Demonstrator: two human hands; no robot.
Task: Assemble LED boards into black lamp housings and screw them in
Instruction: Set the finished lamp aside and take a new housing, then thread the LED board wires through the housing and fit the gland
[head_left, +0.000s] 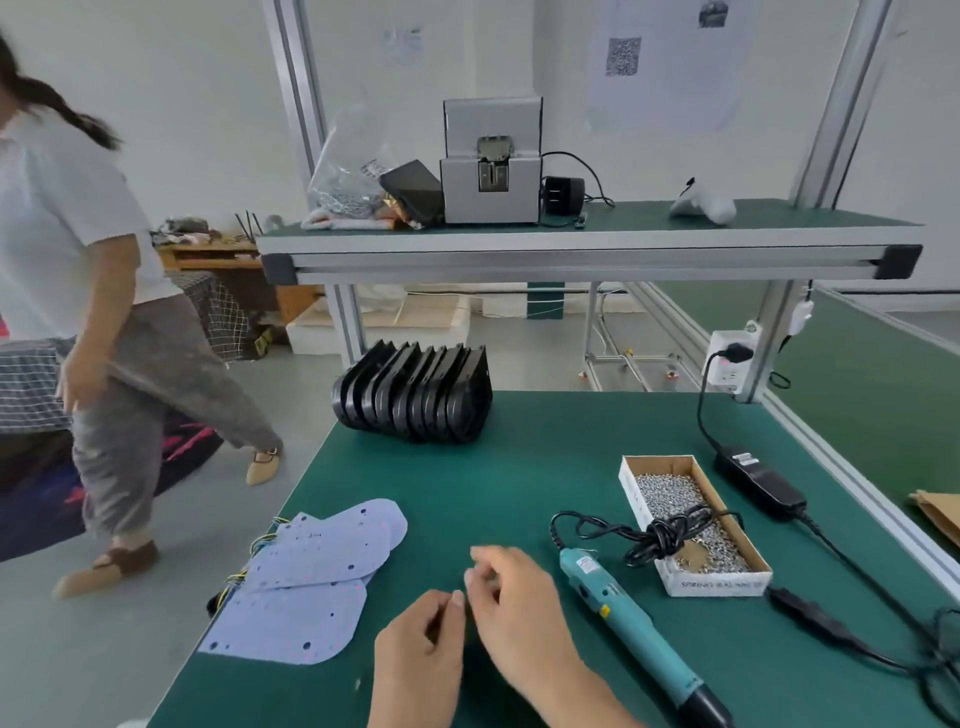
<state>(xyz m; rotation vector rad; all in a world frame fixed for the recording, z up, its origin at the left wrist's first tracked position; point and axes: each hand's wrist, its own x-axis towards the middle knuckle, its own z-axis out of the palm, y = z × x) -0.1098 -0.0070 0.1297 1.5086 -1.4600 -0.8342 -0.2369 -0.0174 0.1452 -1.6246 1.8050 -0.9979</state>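
Both hands low and near the front edge of the green matted surface, close together, almost touching at the fingertips. Left hand with fingers curled inward, thumb toward the right hand; right hand with fingers bent and blurred. Cannot tell whether either pinches something small.

Stack of pale bluish-white flat LED boards with rounded outlines and small holes, lying to the left of the hands near the surface's left edge, yellow and green wires showing at their left side. Row of black curved plastic lamp housings standing on edge, nested together, at the far left part of the surface, well apart from the boards.

Teal electric screwdriver with black tip end lying just right of the right hand, its coiled black cord draped over an open cardboard box of small silver screws. Black power adapter further right.
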